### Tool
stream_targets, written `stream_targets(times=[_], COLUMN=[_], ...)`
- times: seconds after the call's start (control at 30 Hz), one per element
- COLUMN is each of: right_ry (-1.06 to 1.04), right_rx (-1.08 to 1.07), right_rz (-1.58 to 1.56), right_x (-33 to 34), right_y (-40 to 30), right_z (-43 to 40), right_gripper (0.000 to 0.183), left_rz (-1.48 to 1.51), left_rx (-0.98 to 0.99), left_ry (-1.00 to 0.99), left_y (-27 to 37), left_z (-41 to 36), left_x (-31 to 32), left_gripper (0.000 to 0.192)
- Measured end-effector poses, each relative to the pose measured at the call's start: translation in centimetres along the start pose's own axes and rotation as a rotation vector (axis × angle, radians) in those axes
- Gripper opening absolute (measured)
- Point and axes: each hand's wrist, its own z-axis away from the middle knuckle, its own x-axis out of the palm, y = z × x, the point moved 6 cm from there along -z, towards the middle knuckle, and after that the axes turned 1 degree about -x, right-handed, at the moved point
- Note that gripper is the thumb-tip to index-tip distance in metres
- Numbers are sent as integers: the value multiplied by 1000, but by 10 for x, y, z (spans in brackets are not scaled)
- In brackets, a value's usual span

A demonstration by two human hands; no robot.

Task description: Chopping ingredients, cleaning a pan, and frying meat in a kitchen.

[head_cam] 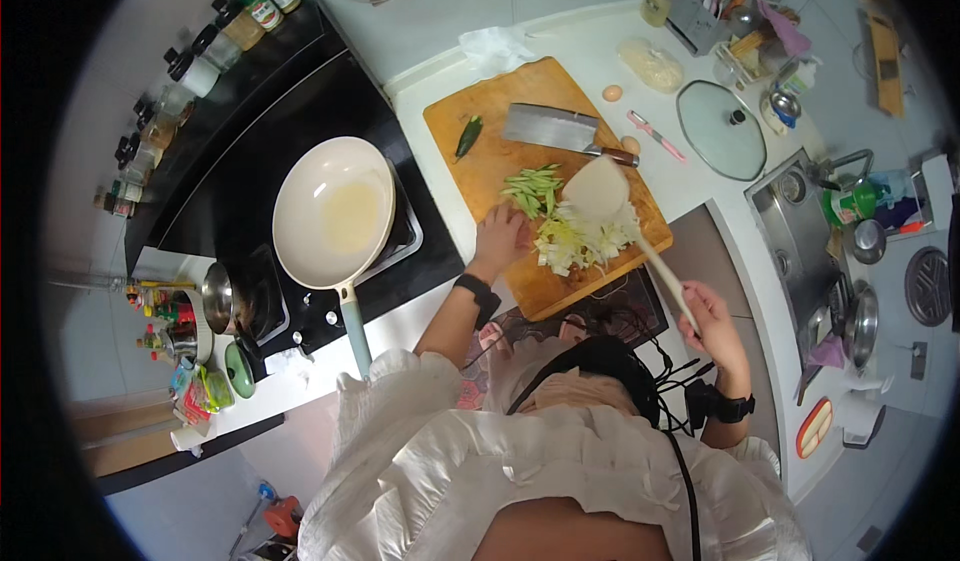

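Observation:
My right hand (709, 317) grips the handle of a cream-coloured spatula (598, 188). Its broad blade lies over chopped pale cabbage-like leaves (574, 242) on a wooden cutting board (480, 163). My left hand (504, 237) touches the board, fingertips beside a small heap of sliced green vegetable strips (532, 188); whether the fingers pinch any is hidden. Further up the board rests a cleaver (551, 127) with a wooden handle. A whole dark green pepper (469, 137) lies near the board's left side. Left of the board, a cream frying pan (330, 216) with a little yellowish oil sits on the stove.
The black gas stove (240, 163) also bears a small steel pot (218, 298). Spice jars (217, 47) line its back ledge. Right of the board are eggs (612, 93), a pink peeler-like tool (656, 135), a glass lid (721, 130) and a sink (799, 238). Cables (664, 381) hang before me.

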Motion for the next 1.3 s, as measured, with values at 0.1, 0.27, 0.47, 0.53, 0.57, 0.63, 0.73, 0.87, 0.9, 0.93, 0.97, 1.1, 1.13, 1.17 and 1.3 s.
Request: stream_targets(times=[0.1, 0.27, 0.47, 0.53, 0.57, 0.63, 0.73, 0.87, 0.9, 0.93, 0.97, 1.1, 1.13, 1.17, 1.3], right_ry=[-104, -218, -297, -310, -308, -305, -314, -317, -314, -311, -304, -229, -234, -209, -263], right_rx=[126, 230, 274, 264, 277, 289, 326, 337, 346, 349, 352, 272, 272, 239, 77], right_rz=[83, 231, 309, 325, 324, 325, 239, 168, 165, 166, 151, 187, 191, 203, 174], right_x=[2, 20, 43, 50, 53, 56, 57, 58, 59, 57, 55, 37, 36, 33, 25], right_y=[13, 31, 50, 51, 51, 52, 63, 75, 77, 80, 84, 108, 111, 111, 113], right_z=[6, -3, -29, -34, -35, -38, -43, -52, -54, -56, -58, -73, -75, -78, -88], right_gripper=[26, 22, 24, 24, 25, 25, 24, 22, 22, 22, 22, 22, 22, 22, 22], left_rz=[17, 99, 153, 177, 176, 262, 409, 605, 561, 520, 524, 382, 312, 310, 397], left_rx=[22, 38, -83, -61, -65, -120, -148, -166, -148, -125, -123, -176, -209, -215, -300], left_ry=[-100, -12, -83, -53, -54, -118, -74, -59, -143, -229, -232, -76, 94, 98, 209], left_y=[-9, -10, -14, -18, -21, -28, -32, -10, -3, 7, 13, 4, -8, -17, -15], left_z=[-12, -8, -6, -5, -5, -6, -5, -1, 2, 3, 4, 10, 14, 19, 30], left_x=[16, 16, 13, 13, 14, 21, 17, -3, -4, -6, -14, -39, -48, -49, -91], left_gripper=[47, 39, 34, 36, 36, 29, 25, 24, 22, 21, 21, 16, 16, 16, 14])
